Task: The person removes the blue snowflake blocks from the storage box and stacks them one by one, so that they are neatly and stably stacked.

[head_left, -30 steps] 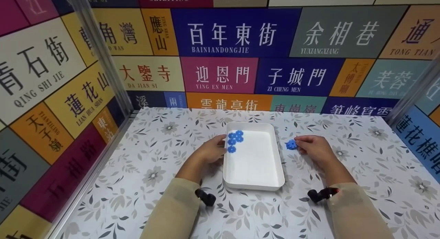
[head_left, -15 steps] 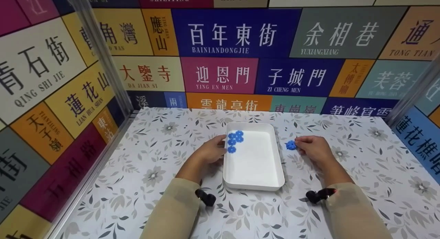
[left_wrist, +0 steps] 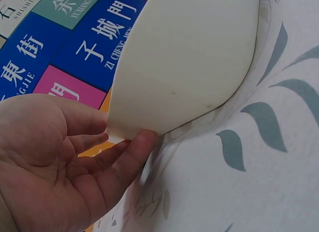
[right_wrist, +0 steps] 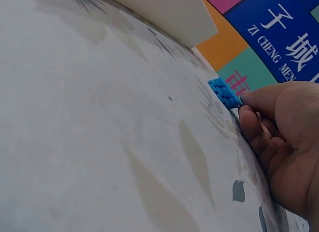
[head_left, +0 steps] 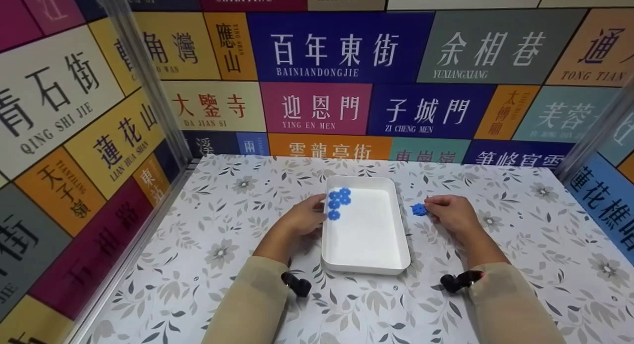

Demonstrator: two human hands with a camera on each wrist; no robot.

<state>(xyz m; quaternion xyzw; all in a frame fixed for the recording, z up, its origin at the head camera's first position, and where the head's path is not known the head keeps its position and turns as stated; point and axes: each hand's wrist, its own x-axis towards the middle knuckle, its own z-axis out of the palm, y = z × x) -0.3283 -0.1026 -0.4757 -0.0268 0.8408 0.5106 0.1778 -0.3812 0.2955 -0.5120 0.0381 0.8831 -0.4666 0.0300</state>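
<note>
Our right hand [head_left: 451, 214] pinches a blue cluster [head_left: 419, 209] between its fingers. Our left hand [head_left: 304, 218] — fingers loosely bent — touches the white tray [head_left: 369, 235] at left.

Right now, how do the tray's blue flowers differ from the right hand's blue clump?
The blue flowers lie inside the white tray; the blue clump is outside it. The flowers show rounded petal outlines; the clump looks ragged. The right hand pinches the clump, not the flowers. Both are blue.

The fingers of the right hand [right_wrist: 294, 142] hide part of the blue piece [right_wrist: 222, 94]; both wrist views cut off the white tray [left_wrist: 184, 52].
</note>
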